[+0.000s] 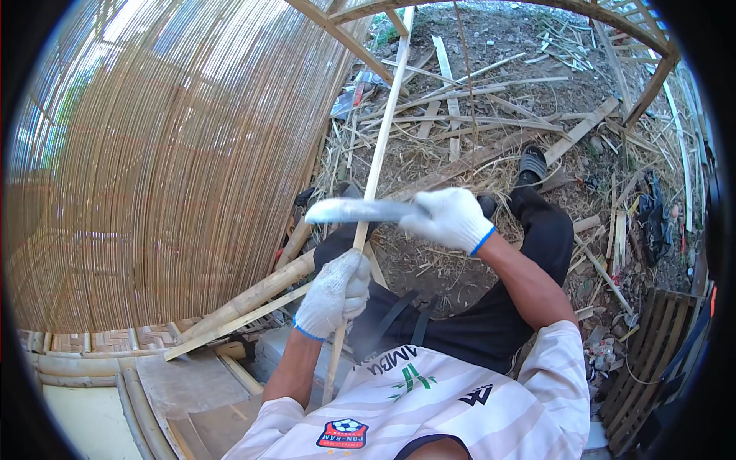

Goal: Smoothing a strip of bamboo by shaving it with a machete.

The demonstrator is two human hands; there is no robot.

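My left hand (334,295), in a white knit glove with a blue cuff, is wrapped round a long pale bamboo strip (381,138). The strip runs from beside my chest up past the far edge of the view. In my right hand (451,220), gloved the same way, is the handle of a large knife (356,211). Its broad blade points left and lies across the strip just beyond my left hand, slightly blurred. Whether the edge touches the strip I cannot tell. The knife's handle is mostly hidden by my fingers.
A screen of thin bamboo slats (169,169) stands on the left. Bamboo poles (261,295) lie beside my left arm. Cut strips (452,100) and shavings litter the dirt ahead. A bamboo frame (652,92) arches at the far right; a slatted wooden crate (652,353) stands at the near right.
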